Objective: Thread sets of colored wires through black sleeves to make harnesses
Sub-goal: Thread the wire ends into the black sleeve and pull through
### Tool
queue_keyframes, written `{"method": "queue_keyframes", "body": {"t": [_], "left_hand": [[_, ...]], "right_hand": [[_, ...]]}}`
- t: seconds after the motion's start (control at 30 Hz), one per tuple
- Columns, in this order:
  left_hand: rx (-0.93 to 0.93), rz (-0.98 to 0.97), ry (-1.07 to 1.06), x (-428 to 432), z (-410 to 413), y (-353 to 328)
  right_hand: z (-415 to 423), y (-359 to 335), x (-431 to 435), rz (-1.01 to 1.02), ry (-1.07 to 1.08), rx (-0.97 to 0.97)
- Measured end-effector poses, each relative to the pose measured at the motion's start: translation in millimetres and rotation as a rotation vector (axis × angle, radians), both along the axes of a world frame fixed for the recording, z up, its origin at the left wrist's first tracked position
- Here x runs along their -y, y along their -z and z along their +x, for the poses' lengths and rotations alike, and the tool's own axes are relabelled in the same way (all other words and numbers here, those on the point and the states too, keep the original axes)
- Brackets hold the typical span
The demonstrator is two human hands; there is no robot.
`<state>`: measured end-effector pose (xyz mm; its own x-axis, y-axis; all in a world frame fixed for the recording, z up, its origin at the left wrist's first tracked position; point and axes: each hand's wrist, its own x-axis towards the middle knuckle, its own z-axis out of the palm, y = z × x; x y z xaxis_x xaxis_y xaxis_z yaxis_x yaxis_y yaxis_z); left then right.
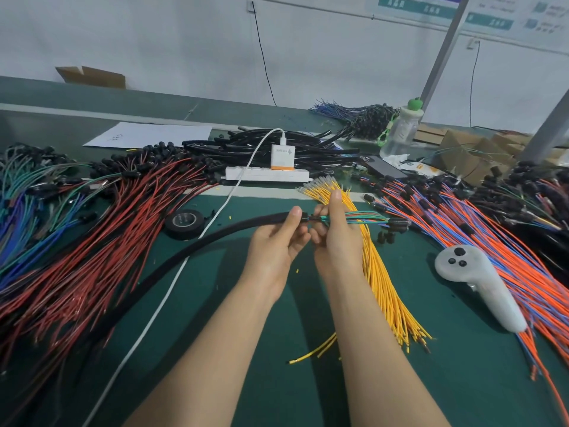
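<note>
A long black braided sleeve (197, 245) curves from the lower left up to the middle of the green bench. My left hand (277, 241) grips its open end, thumb on top. A thin set of green, blue and red wires (366, 217) comes out of that end and runs right to black connectors (398, 224). My right hand (335, 238) pinches these wires just beside the sleeve mouth. Under my right hand lies a bundle of yellow wires (381, 272).
Red wires (101, 241) and blue-green wires (18, 211) pile at the left, orange-blue wires (492, 241) at the right. A black tape roll (184, 223), white power strip (266, 174) with charger and cable, white controller (480, 282), spare black sleeves (271, 146) and a bottle (400, 131) surround the hands.
</note>
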<state>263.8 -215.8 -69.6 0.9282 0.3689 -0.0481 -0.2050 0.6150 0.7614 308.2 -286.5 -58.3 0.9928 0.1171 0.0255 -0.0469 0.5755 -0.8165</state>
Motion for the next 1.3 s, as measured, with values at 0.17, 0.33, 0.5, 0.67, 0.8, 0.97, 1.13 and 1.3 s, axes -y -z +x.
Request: {"method": "queue_keyframes", "body": {"t": [0.17,0.33,0.5,0.67,0.8,0.97,1.13,1.3], "left_hand": [[0.011,0.0,0.0,2,0,-1],[0.019,0.041,0.039,0,-2,-2],[-0.06,-0.23,-0.051,-7,0,-3],[-0.036,-0.246,-0.088,-10,2,-1],[-0.002,-0.123,-0.152,-14,3,-1],[-0.008,-0.02,-0.202,-20,5,0],[-0.002,0.023,-0.209,-22,4,1],[0.018,0.064,-0.212,-21,3,1]], "right_hand": [[-1,-1,-2,0.006,-0.015,-0.005],[0,-1,-1,0.088,-0.066,-0.063],[6,1,2,0.213,-0.066,-0.099],[7,0,12,-0.132,-0.168,-0.199],[3,-13,34,-0.884,-0.212,0.06],[2,-19,32,-1.087,0.129,0.525],[0,-11,20,-1.287,0.207,0.742],[-1,-8,14,-1.35,0.253,0.747]]}}
